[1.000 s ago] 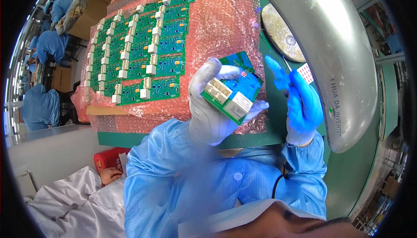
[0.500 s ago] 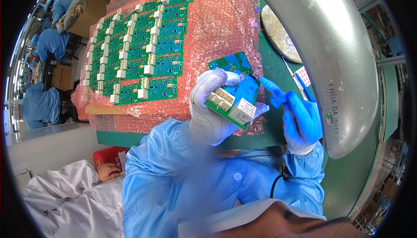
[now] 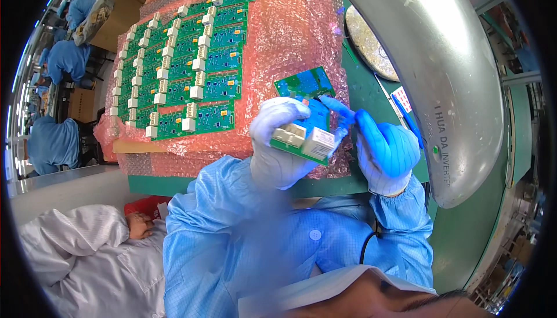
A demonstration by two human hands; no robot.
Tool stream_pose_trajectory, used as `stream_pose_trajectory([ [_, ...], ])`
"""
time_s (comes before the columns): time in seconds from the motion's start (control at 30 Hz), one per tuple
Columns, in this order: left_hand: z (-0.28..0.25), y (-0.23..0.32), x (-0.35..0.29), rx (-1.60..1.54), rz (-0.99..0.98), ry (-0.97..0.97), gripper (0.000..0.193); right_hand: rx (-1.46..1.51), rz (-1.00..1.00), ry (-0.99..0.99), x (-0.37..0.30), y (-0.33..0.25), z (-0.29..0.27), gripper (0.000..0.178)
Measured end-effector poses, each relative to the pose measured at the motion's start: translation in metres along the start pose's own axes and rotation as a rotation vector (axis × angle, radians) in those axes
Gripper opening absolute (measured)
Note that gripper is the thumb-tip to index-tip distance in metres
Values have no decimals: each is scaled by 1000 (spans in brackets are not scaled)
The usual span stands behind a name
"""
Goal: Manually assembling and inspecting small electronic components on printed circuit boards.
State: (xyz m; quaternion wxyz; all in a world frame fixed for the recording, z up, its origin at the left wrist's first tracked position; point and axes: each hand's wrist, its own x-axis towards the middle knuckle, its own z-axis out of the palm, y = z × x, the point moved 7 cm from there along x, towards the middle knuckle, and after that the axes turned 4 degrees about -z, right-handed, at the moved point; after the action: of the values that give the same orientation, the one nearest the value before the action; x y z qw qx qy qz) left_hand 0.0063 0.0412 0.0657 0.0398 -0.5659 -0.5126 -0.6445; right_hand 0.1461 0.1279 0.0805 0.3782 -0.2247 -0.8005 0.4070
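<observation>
My left hand (image 3: 272,150), in a white glove, grips a green circuit board (image 3: 308,153) by its near part and holds it tilted above the bench. A white block connector and a larger white box-shaped part sit along the board's near edge. My right hand (image 3: 386,155), gloved and lit blue, comes in from the right. Its index finger stretches out over the board's right side, while the other fingers are bent. I see no tool in it; whether the fingertip touches the board, I cannot tell.
Rows of similar circuit boards (image 3: 191,66) lie on pink bubble wrap (image 3: 290,22) at the left. A big silver lamp housing (image 3: 418,45) arches over the right side. Beside it are a round pad (image 3: 368,42) and a blue pen (image 3: 409,121). Another person's hand (image 3: 139,225) rests at lower left.
My right hand has moved left and slightly up, bringing its index finger from beside the board to over it. The held board has tilted and shifted slightly left.
</observation>
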Motion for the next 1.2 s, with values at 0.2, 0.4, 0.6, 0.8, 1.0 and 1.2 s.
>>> stream_pose_trajectory([
  [0.2, -9, 5, 1, 90, 10, 11, 87, -80, -45, -5, -4, 2, -9, 36],
  [0.4, -7, 6, 1, 140, 73, -44, 83, -151, -91, -13, -6, -4, -9, 36],
  [0.6, -8, 7, 1, 94, 49, -23, 86, -223, -134, -23, -8, -6, -8, 36],
  [0.8, -6, 4, -5, 96, 56, -54, 88, -302, -174, -22, -5, -9, -4, 36],
  [1.0, -3, 7, -3, 154, 48, -53, 90, -377, -221, -28, -7, -11, -6, 36],
  [1.2, -6, 7, -1, 122, 33, -95, 94, -455, -266, -30, -3, -12, -3, 37],
])
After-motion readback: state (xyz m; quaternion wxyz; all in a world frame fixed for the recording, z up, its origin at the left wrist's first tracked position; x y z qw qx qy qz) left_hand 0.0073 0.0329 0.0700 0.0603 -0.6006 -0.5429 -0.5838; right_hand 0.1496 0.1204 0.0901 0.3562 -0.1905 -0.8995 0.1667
